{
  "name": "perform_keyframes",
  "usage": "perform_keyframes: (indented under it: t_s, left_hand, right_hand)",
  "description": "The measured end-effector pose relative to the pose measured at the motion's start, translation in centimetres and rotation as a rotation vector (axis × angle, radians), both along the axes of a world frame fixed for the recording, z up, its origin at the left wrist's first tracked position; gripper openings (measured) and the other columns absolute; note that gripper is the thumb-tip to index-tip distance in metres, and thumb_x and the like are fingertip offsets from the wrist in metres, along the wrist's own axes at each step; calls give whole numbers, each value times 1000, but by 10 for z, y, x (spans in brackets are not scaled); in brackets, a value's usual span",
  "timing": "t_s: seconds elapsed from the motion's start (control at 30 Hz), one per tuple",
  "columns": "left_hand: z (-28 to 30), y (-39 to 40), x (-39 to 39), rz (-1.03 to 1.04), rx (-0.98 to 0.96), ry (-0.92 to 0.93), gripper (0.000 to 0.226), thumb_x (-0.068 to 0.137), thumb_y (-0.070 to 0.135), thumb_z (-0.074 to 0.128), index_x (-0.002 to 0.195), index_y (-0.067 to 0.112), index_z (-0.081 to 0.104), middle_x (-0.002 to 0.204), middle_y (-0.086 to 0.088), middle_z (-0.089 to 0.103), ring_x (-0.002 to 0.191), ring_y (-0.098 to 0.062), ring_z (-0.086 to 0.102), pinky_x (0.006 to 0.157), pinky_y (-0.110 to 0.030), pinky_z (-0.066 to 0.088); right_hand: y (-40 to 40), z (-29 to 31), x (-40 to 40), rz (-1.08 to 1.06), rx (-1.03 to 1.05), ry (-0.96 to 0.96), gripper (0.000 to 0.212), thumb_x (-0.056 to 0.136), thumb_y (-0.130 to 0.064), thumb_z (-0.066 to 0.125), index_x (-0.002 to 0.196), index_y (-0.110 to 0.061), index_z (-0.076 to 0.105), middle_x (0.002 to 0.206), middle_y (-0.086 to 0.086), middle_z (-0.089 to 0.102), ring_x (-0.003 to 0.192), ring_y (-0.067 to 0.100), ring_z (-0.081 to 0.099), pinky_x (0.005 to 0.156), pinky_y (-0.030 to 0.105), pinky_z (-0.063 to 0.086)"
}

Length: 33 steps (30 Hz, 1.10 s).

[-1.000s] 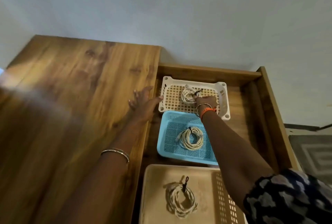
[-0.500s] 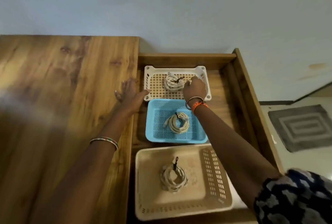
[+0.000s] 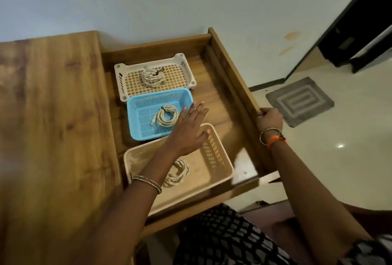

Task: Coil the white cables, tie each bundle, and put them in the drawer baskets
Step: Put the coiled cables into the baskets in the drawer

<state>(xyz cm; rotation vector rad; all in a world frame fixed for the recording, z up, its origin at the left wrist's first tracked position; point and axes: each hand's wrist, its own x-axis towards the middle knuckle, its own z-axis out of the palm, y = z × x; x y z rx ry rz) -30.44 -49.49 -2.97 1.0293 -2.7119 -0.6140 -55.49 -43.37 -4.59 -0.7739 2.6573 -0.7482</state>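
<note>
An open wooden drawer holds three baskets in a row. The white basket at the back holds a tied white cable coil. The blue basket in the middle holds a second coil. The beige basket at the front holds a third coil, partly hidden by my left forearm. My left hand hovers flat and open over the blue and beige baskets, holding nothing. My right hand grips the drawer's right side rail.
The wooden table top lies left of the drawer. A grey floor mat lies on the tiled floor to the right. A dark door frame stands at the far right. My patterned clothing fills the bottom edge.
My right hand left the coil in the white basket and went to the drawer's right rail. My left hand came off the table edge and now hovers over the baskets. The view swung right.
</note>
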Motion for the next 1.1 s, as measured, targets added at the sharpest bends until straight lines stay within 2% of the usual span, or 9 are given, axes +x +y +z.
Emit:
perform_keyframes:
  t_s: [0.13,0.3,0.63,0.77,0.93,1.0,1.1]
  left_hand:
    - [-3,13,3,108,99,35,69,86,45,34,147,16,23,158,-1,13,147,-15,-2,114,-31,-10]
    - [1,23,21,224,114,68,60,95,36,45,147,17,21,159,1,8,146,-13,-5,115,-31,-11]
    - [16,46,87,477,60,73,60,96,37,43,148,16,22,159,-1,7,147,-14,-4,115,-31,-10]
    - [27,61,132,627,-17,28,56,94,39,41,144,18,32,158,0,13,147,-18,5,117,-41,2]
    - [34,89,186,829,2,47,49,96,26,45,142,13,36,157,-5,20,146,-23,9,118,-43,5]
    - [33,101,202,922,21,48,49,97,22,42,142,7,34,155,-10,24,146,-23,12,118,-41,5]
    - [25,119,220,987,63,-18,50,99,19,34,146,5,24,156,-10,20,146,-21,11,118,-40,3]
  right_hand:
    - [-9,9,-2,-60,16,-74,27,85,-18,56,106,-10,71,104,17,69,95,35,64,88,42,53]
    - [-2,16,6,-80,31,-91,27,85,-20,58,107,-12,71,104,18,69,95,36,64,89,42,53]
    - [0,27,79,89,42,-115,24,89,-20,57,102,-5,72,100,17,70,91,35,65,80,32,51]
    - [-2,28,121,182,53,-90,24,90,-19,54,103,-4,68,106,19,65,97,37,61,83,39,51]
    - [-1,25,173,290,38,-134,22,90,-14,54,103,-2,66,107,20,65,101,38,60,83,40,50]
    - [-1,23,192,332,14,-175,20,88,-9,54,101,-2,67,105,20,66,100,38,61,84,40,51]
    - [1,22,217,372,-22,-219,18,85,-5,55,94,1,69,96,20,67,94,37,63,81,39,53]
